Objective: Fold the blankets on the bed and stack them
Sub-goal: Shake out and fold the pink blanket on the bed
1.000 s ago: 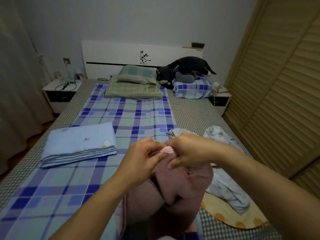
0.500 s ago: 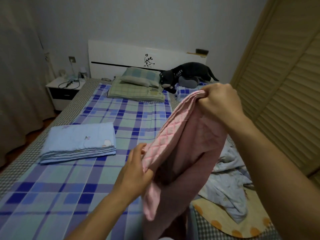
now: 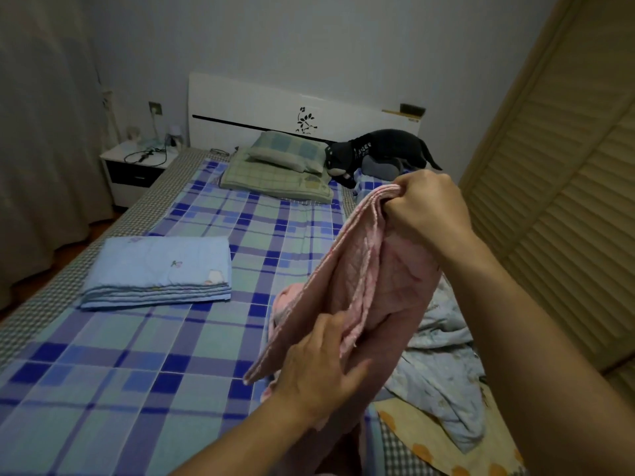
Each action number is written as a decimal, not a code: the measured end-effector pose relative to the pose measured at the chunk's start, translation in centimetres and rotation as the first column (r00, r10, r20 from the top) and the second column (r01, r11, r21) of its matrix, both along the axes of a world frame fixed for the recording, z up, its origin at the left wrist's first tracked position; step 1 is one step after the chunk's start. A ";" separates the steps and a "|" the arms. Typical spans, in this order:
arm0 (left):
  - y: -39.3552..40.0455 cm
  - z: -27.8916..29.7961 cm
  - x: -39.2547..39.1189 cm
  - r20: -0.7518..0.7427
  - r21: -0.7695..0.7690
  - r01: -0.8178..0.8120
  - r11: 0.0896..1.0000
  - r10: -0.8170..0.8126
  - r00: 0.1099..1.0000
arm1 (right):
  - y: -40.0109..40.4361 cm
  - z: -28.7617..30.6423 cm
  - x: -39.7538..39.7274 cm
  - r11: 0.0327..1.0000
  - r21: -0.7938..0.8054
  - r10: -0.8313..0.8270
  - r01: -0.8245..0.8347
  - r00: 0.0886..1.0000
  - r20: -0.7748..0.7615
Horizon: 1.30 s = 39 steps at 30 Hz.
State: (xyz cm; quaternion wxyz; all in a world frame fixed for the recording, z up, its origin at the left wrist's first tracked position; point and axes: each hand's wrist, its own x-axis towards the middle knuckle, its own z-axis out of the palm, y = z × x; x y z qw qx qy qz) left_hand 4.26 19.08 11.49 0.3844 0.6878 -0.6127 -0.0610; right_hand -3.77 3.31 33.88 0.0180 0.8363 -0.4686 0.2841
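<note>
A pink quilted blanket [image 3: 374, 280] hangs stretched between my hands above the right half of the bed [image 3: 144, 365]. My right hand [image 3: 427, 214] is raised and grips its bunched upper corner. Lower down, my left hand [image 3: 319, 365] pinches the blanket's edge between thumb and fingers. The blanket's lower part drops out of view at the frame bottom. A light blue blanket [image 3: 158, 269] lies folded flat on the bed's left side. A pale blue patterned blanket [image 3: 443, 383] lies crumpled at the bed's right edge, partly hidden behind the pink one and my right arm.
Green pillows [image 3: 278, 170] and a black plush toy [image 3: 374, 152] lie by the white headboard. A nightstand [image 3: 137, 166] with cables stands at far left beside a curtain. Louvred wardrobe doors [image 3: 556, 214] run close along the right. A yellow orange-dotted cloth [image 3: 446, 441] lies near right.
My hands parted from a joined grip low over the bed. The right hand rose and moved away with a corner, and the left hand slid down the edge, stretching the pink blanket out.
</note>
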 end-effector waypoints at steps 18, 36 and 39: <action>1.2 -8.4 6.8 -0.198 0.119 -0.064 0.991 0.087 0.976 | -5.0 -2.6 -2.7 0.977 0.047 -0.212 0.207 0.956 0.201; 5.4 -3.7 10.9 0.114 0.035 0.240 0.970 -0.242 0.963 | -8.5 -9.6 -3.3 0.880 0.265 -0.443 0.394 0.882 0.159; 5.6 -4.6 12.1 0.189 0.120 0.257 0.959 -0.276 0.942 | -8.7 -10.7 -3.9 0.917 0.221 -0.368 0.333 0.919 0.142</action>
